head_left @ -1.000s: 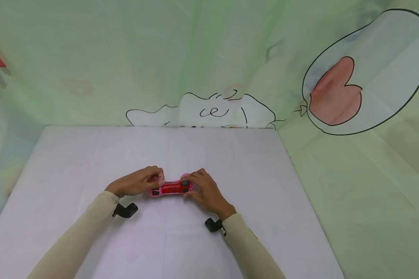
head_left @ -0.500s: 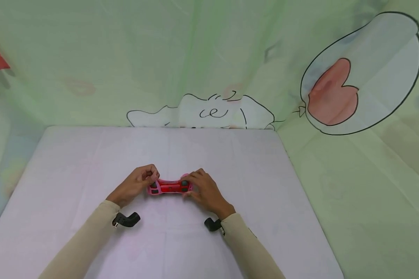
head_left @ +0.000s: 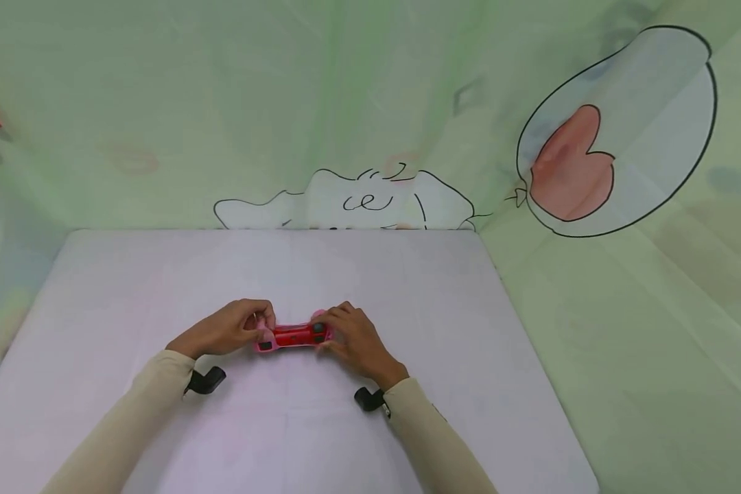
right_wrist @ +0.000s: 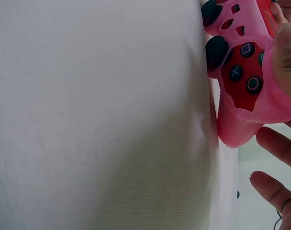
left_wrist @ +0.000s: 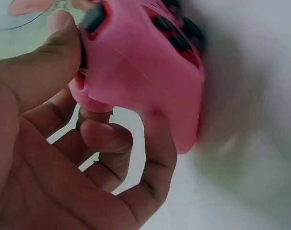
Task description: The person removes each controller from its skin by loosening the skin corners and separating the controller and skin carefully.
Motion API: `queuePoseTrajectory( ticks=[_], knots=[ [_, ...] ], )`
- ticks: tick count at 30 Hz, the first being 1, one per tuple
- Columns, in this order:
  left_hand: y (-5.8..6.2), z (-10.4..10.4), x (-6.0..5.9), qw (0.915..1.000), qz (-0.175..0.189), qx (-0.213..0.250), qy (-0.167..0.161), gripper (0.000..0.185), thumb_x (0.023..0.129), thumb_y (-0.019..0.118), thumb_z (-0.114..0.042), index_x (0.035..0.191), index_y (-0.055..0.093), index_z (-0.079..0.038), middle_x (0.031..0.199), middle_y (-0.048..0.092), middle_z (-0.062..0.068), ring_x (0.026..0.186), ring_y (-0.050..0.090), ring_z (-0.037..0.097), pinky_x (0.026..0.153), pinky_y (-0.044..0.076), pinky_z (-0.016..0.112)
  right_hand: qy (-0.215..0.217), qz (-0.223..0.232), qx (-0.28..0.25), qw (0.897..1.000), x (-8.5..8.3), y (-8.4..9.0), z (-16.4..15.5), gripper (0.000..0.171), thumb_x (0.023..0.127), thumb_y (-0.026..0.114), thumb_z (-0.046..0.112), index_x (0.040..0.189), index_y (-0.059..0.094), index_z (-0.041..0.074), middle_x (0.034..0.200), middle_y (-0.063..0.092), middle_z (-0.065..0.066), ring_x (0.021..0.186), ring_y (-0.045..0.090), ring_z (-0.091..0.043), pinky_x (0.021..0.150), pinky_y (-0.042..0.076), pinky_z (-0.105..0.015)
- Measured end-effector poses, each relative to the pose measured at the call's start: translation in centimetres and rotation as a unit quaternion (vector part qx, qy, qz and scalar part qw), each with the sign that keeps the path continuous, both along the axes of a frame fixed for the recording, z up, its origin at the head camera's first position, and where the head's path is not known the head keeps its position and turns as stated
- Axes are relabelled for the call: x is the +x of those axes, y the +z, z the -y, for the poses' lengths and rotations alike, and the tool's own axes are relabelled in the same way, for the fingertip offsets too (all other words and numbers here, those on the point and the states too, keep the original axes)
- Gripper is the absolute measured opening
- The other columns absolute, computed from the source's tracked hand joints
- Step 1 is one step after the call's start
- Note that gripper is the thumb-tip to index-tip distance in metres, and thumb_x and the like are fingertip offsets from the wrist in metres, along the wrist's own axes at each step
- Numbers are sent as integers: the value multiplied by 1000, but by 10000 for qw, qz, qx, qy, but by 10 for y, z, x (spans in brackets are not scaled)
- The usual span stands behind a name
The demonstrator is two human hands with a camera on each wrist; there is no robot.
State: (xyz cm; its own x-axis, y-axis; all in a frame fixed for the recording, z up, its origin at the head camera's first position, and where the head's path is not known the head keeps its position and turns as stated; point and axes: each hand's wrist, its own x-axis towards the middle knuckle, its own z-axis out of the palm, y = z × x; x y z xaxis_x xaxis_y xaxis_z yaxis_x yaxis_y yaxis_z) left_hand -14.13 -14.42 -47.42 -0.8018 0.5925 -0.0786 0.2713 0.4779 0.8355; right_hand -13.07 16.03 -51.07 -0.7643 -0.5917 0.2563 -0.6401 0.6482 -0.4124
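Gripping the pink game controller (head_left: 293, 336) at both ends: our left hand (head_left: 227, 329) and right hand (head_left: 353, 339) curl fingers around it over the white table (head_left: 469, 357).

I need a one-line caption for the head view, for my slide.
Both hands, left hand and right hand, grip a pink-and-red game controller over a white table.

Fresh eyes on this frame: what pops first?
The pink and red game controller, held at each end by the left hand and right hand, low over the middle of the pale table. The right wrist view shows its black sticks and symbol buttons up close. Behind the table hangs a green curtain with a cartoon balloon bearing a red heart, upper right.
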Motion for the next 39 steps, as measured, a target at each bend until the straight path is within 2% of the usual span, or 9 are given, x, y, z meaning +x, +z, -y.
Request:
queuePoseTrajectory(
  ticks=[3,7,15,21,27,31,35,39],
  knots=[
    [3,-1,0,9993,-193,-307,102,19,94,81,-9,93,63,-16,79,56,-3,75,52,13,67,45,24,-32,25,84,10000,0,1,2,51,83,90,36,128,72,22,123,73,5,112,58,-14,97,52,-38],
    [4,-4,2,9974,-443,-452,345,23,91,83,-10,89,61,-17,79,57,-4,76,52,13,67,44,24,-85,32,118,9999,1,1,3,51,83,90,36,128,72,21,123,74,5,112,58,-15,98,52,-39],
    [0,-4,15,9934,-722,-343,820,28,89,86,-17,92,58,-16,80,62,-3,67,52,11,60,42,25,-80,40,24,10000,0,0,2,50,82,90,35,127,72,22,121,73,4,113,58,-15,97,51,-39],
    [-10,0,20,9926,-743,-22,957,25,90,86,-16,96,61,-17,75,55,-4,69,51,13,59,41,24,-105,31,58,9999,1,-1,2,51,82,90,36,127,72,23,121,74,6,112,58,-14,96,50,-37],
    [-14,3,24,9918,-620,79,1111,35,83,92,-24,100,62,-20,79,56,4,75,50,15,60,40,24,-113,74,83,9999,1,-1,2,52,82,90,35,129,71,24,122,74,6,112,58,-14,99,50,-39],
    [-16,3,29,9899,-641,79,1259,41,78,96,-23,101,62,-22,77,54,8,71,47,14,60,38,25,-107,101,59,9999,1,-1,2,53,82,90,35,130,71,23,123,74,5,113,58,-14,99,50,-39],
    [-20,1,33,9851,-990,-66,1401,49,71,100,-19,99,60,-23,78,53,5,70,44,13,60,37,25,-111,157,24,9998,0,-2,2,53,82,90,35,130,71,24,123,74,5,113,58,-14,99,50,-39],
    [-22,-1,36,9780,-1404,-259,1520,47,69,101,-21,91,59,-25,84,56,0,73,44,13,62,39,24,-133,215,-8,9997,0,-2,2,53,82,90,35,130,72,22,123,74,4,114,58,-15,100,50,-40]
  ],
)
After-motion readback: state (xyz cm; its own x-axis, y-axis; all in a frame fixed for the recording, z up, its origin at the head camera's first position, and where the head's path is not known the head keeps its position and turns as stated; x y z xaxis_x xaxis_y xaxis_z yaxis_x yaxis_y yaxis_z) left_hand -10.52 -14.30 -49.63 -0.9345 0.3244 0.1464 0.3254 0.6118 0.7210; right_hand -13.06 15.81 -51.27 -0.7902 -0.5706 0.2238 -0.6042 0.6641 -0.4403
